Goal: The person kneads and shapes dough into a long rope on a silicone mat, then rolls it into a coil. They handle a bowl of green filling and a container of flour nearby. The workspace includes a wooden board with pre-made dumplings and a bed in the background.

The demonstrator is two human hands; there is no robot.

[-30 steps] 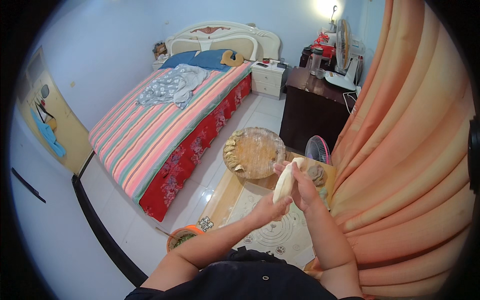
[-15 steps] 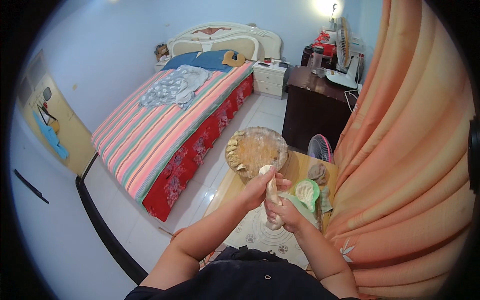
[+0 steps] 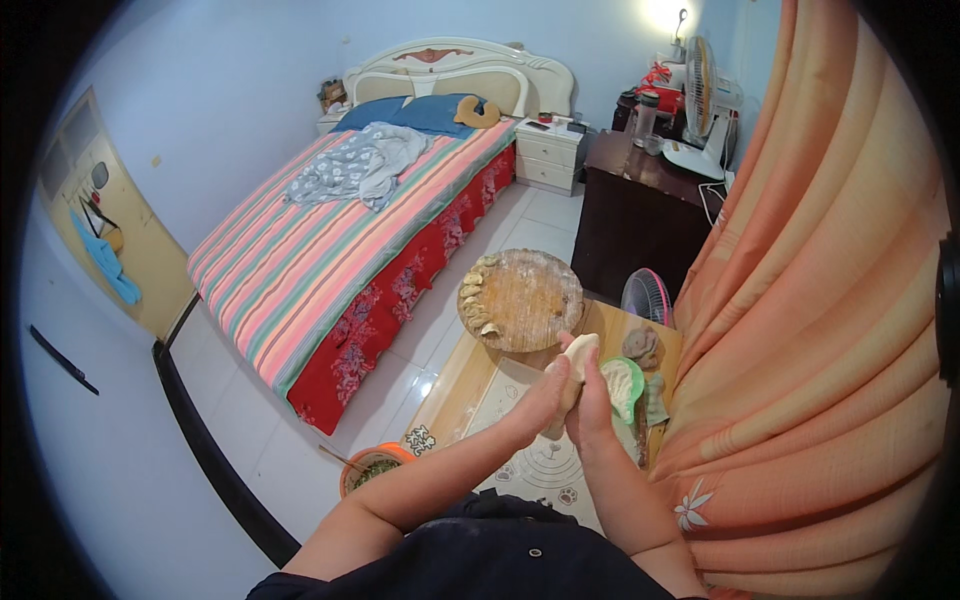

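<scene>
A long piece of pale dough (image 3: 577,360) is held upright between my two hands above the table. My left hand (image 3: 545,396) presses on its left side, and my right hand (image 3: 594,408) lies along its right side, with the palms facing each other. The dough's top sticks out above the fingers, and its lower end shows below them. Just beyond is a round, floured wooden board (image 3: 530,300) with several dumplings (image 3: 472,295) along its left edge. Right of my right hand stands a green bowl (image 3: 637,390) of white flour.
Under my hands lies a printed pastry mat (image 3: 510,425) on the wooden table (image 3: 450,395). A greyish bundle (image 3: 641,346) sits at the table's right, beside the orange curtain (image 3: 800,350). Lower left, an orange basin (image 3: 400,450) holds green filling. A pink-rimmed fan (image 3: 645,297) stands beyond.
Both hands have moved a little right with the dough. My right hand has gone from wrapping the dough's lower part to lying along its side. More of the orange basin shows.
</scene>
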